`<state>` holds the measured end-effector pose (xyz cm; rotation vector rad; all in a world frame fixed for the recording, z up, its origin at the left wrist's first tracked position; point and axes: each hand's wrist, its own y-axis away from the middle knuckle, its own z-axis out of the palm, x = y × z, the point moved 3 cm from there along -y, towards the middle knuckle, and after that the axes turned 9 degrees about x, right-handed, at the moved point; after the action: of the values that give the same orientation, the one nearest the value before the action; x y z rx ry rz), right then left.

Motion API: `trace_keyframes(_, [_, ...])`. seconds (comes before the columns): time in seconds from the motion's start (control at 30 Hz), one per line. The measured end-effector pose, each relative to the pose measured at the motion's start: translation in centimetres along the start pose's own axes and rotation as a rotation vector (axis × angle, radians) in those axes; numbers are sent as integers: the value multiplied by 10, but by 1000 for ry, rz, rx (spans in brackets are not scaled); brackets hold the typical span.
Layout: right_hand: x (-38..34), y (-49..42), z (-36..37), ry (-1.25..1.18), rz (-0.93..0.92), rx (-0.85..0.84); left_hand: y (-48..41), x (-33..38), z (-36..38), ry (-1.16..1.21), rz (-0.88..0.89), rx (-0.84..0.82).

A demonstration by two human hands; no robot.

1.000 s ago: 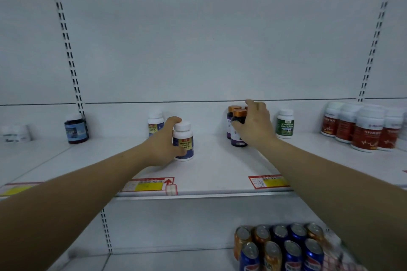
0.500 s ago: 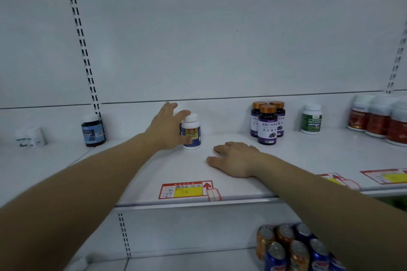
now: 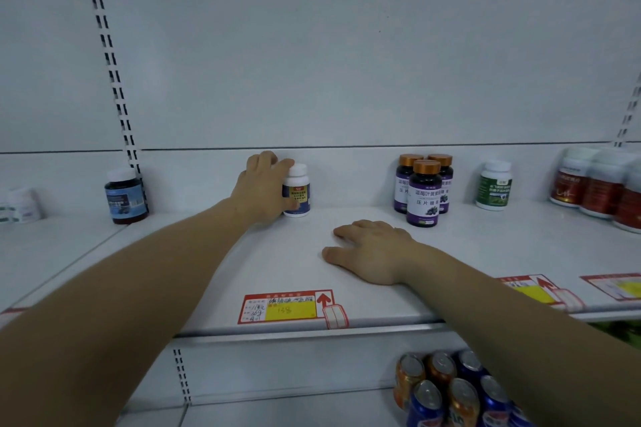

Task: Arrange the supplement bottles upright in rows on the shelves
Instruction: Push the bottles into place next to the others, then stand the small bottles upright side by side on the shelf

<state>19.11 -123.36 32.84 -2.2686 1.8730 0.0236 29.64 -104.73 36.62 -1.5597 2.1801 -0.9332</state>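
Note:
My left hand (image 3: 261, 188) grips a white bottle with a blue and yellow label (image 3: 299, 191), upright near the back wall of the white shelf (image 3: 284, 263). My right hand (image 3: 368, 251) rests flat on the shelf, palm down, holding nothing. To its right, three purple bottles with gold caps (image 3: 424, 189) stand upright in a tight group. A white bottle with a green label (image 3: 494, 184) stands further right. Red-labelled white bottles (image 3: 596, 184) are grouped at the far right. A dark bottle with a blue label (image 3: 125, 196) stands at the left by the slotted upright.
A small white jar (image 3: 21, 205) sits at the far left edge. Red and yellow price tags (image 3: 291, 308) lie along the shelf's front lip. On the lower shelf, several drink cans (image 3: 451, 388) stand at the right. The slotted upright (image 3: 114, 80) runs up the back panel.
My right hand left the purple bottles and came down flat on the shelf. My left hand pushed the white bottle back toward the wall. The view shifted left.

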Motion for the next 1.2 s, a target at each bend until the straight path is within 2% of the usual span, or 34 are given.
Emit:
trace_keyframes(0.23, [1,0,1,-32,-1,10,5,-2,-8,106,-27,-82])
trace_keyframes(0.43, [-3,-2,-3,-56,9,-8,31,-2,-40,105,-163,-158])
trace_keyframes(0.57, [-11,-9,-24,-87,-83,10,66,10,-72,127,-226,-233])
trace_keyframes(0.63, [-25,-14,-38,-90,-190,49,89,14,-90,119,-283,-306])
trace_keyframes(0.7, [-47,-20,-49,-79,-295,80,115,16,-110,68,-337,-354])
trace_keyframes(0.93, [-153,-8,-57,-101,-489,120,213,0,-193,-17,-504,-354])
trace_keyframes(1.2, [-341,60,-29,-209,-764,104,346,-70,-286,-82,-707,-361])
